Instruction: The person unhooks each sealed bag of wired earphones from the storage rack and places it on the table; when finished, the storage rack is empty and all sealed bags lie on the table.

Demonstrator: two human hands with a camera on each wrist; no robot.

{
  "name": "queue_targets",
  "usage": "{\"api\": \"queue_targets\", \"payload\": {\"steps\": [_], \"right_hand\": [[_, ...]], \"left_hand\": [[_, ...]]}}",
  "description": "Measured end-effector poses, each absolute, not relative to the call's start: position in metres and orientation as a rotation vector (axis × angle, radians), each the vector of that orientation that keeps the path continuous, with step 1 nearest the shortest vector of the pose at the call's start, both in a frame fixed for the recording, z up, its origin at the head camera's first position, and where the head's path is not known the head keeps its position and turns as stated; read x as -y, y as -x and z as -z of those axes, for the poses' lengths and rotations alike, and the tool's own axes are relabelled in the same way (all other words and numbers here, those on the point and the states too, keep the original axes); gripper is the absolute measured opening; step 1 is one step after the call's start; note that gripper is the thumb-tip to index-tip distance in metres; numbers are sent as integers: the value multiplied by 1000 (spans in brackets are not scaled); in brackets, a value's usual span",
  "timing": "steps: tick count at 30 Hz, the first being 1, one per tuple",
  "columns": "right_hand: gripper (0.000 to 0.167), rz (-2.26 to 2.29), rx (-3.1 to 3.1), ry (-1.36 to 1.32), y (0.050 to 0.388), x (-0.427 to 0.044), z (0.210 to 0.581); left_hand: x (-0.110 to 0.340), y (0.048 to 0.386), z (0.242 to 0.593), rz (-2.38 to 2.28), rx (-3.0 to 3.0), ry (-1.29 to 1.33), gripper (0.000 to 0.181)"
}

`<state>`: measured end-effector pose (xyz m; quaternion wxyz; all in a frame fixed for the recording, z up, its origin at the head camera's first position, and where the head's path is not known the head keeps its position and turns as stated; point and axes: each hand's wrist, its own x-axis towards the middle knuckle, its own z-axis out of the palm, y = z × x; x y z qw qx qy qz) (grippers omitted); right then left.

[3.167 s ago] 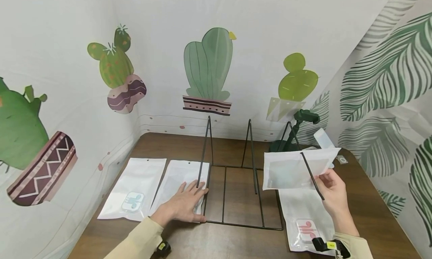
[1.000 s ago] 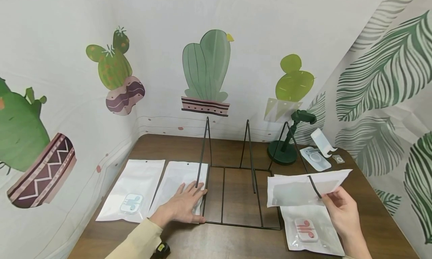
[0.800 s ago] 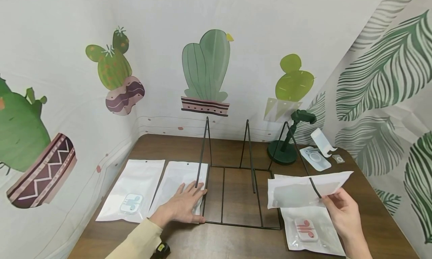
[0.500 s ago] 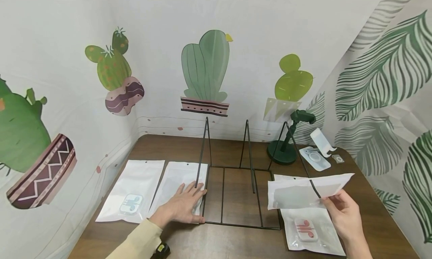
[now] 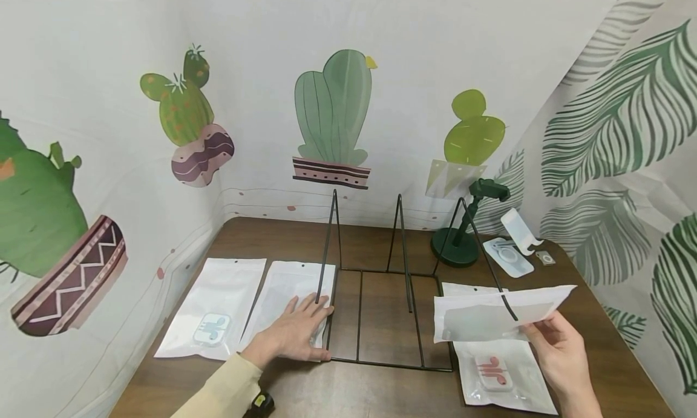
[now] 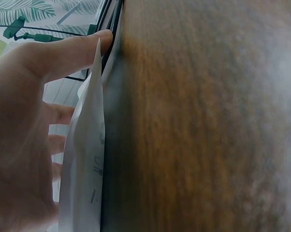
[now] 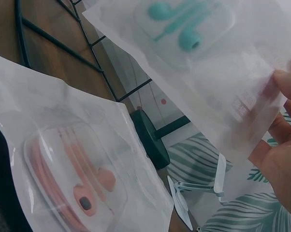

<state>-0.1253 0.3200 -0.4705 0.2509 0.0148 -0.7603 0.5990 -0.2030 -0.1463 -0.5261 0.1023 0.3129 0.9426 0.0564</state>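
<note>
My right hand (image 5: 561,345) pinches the edge of a white, partly see-through pouch (image 5: 479,318), held tilted above the table. Teal earphones (image 7: 184,24) show inside it in the right wrist view. The black wire rack's (image 5: 360,315) right prong crosses this pouch near its top edge; I cannot tell whether it passes through a hole. My left hand (image 5: 296,330) lies with fingers spread on another white pouch (image 5: 283,285), its thumb touching the rack's base. Under the raised pouch, a pouch with red earphones (image 5: 492,372) lies flat, partly covered.
Farther left lies a white pouch with pale blue earphones (image 5: 212,328). Behind the rack's right side stand a dark green stand (image 5: 456,248), a white folding holder (image 5: 514,248) and a small grey item (image 5: 546,257). A printed cloth backdrop (image 5: 261,103) encloses the wooden table (image 5: 283,233).
My right hand has lowered the pouch toward me and slightly right, along the rack's prong. The green stand's base and white holder have come into fuller view. My left hand has stayed put.
</note>
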Motion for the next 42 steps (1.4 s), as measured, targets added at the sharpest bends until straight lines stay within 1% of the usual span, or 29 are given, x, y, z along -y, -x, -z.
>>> {"api": "queue_targets", "payload": {"steps": [5, 12, 25, 42], "right_hand": [[27, -1672, 2044, -52, 124, -320, 471], [29, -1667, 2030, -134, 121, -322, 471], [30, -1662, 2035, -84, 119, -321, 469], [34, -1754, 1936, -155, 111, -322, 474]], "left_hand": [[146, 203, 526, -173, -2782, -925, 100], [146, 203, 526, -177, -2784, -922, 100], [146, 204, 527, -189, -2776, -917, 101], [147, 201, 524, -221, -2782, -934, 100]]}}
